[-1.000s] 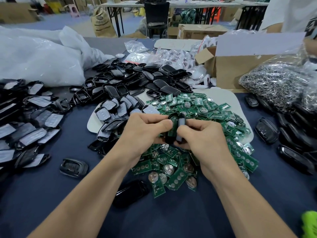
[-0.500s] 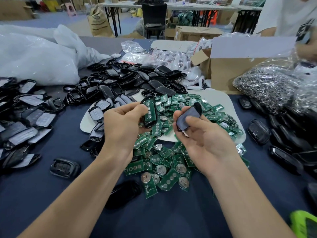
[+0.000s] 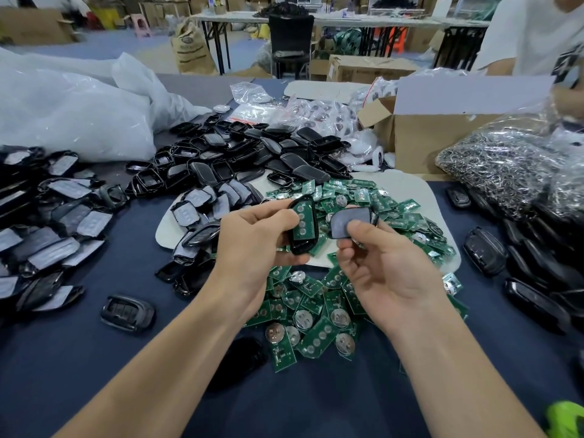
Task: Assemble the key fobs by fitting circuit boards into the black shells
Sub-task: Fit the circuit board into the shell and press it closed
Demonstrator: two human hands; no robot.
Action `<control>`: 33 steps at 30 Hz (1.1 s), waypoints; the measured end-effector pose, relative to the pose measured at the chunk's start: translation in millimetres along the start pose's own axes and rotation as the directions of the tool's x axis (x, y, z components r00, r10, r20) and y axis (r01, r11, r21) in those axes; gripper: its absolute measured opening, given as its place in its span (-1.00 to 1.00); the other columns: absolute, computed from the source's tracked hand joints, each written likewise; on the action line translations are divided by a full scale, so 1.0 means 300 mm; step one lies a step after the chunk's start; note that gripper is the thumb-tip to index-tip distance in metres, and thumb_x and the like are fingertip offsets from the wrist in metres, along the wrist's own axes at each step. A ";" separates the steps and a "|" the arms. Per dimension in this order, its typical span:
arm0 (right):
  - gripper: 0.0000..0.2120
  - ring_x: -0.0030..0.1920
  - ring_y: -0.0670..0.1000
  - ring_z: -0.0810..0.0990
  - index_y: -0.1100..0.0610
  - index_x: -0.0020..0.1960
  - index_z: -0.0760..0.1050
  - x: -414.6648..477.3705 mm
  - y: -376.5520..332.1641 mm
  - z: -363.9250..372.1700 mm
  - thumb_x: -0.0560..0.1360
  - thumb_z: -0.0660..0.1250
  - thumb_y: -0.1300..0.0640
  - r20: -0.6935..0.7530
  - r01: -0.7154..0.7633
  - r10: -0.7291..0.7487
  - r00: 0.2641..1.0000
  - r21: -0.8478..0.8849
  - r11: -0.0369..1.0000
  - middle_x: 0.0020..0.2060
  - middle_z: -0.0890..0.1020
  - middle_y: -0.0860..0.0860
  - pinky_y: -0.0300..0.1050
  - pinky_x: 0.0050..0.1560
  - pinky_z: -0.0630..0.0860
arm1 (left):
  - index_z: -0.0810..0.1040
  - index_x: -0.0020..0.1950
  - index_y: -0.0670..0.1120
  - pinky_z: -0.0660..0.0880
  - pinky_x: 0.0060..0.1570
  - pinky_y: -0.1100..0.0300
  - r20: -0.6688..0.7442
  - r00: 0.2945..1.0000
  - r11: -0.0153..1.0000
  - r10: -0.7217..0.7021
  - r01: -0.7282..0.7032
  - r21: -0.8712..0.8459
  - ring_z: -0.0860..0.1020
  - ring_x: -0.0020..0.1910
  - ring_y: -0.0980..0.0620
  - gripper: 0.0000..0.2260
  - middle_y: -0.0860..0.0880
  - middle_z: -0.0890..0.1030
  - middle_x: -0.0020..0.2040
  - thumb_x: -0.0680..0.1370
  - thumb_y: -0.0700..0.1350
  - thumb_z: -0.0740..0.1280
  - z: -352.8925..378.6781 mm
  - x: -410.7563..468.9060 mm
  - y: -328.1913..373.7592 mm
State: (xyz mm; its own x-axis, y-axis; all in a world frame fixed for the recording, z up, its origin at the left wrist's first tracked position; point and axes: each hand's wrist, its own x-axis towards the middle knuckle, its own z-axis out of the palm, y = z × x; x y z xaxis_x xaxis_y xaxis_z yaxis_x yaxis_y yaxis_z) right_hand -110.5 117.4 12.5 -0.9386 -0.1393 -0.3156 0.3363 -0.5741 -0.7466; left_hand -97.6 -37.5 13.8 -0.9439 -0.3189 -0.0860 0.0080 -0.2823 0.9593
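Observation:
My left hand (image 3: 252, 245) grips a black shell half (image 3: 304, 226) that has a green circuit board seated in it, board side facing me. A little to its right, my right hand (image 3: 376, 273) pinches a second shell half with a grey pad (image 3: 349, 222) between thumb and fingers. The two halves are apart, above a heap of loose green circuit boards (image 3: 319, 311) on the dark blue table. More empty black shells (image 3: 252, 156) are piled behind.
Grey-padded shell halves (image 3: 57, 235) lie in a pile at left, finished black fobs (image 3: 534, 279) at right. A cardboard box (image 3: 442, 134) and a bag of metal rings (image 3: 505, 165) stand at back right, white plastic bags (image 3: 69, 115) at back left. Another person (image 3: 537, 33) stands at far right.
A second ago both hands pressed the two halves together over the boards. They have since pulled apart, each hand holding one half, and the halves now sit slightly closer than half a second ago.

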 end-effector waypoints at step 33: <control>-0.80 -0.10 0.06 0.69 0.16 -0.11 0.55 0.008 0.031 -0.011 0.30 0.49 0.18 0.188 -0.022 0.082 0.979 -0.301 0.953 -0.11 0.70 0.13 0.07 0.10 0.70 | 0.71 -0.08 0.08 0.67 -0.34 0.11 -0.029 0.993 0.972 0.118 -0.109 0.210 0.74 -0.23 -0.01 -0.77 -0.01 0.76 -0.20 0.56 -0.28 0.45 -0.017 0.011 -0.036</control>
State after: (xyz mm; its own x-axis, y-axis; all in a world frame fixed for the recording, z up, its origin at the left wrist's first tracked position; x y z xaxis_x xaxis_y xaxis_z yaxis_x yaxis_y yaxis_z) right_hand -109.5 114.4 2.8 -0.9055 -0.3352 -0.2603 0.3647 -0.3009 -0.8812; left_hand -99.2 -40.2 1.7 -0.9265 -0.3756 0.0200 0.0415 -0.0491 0.9979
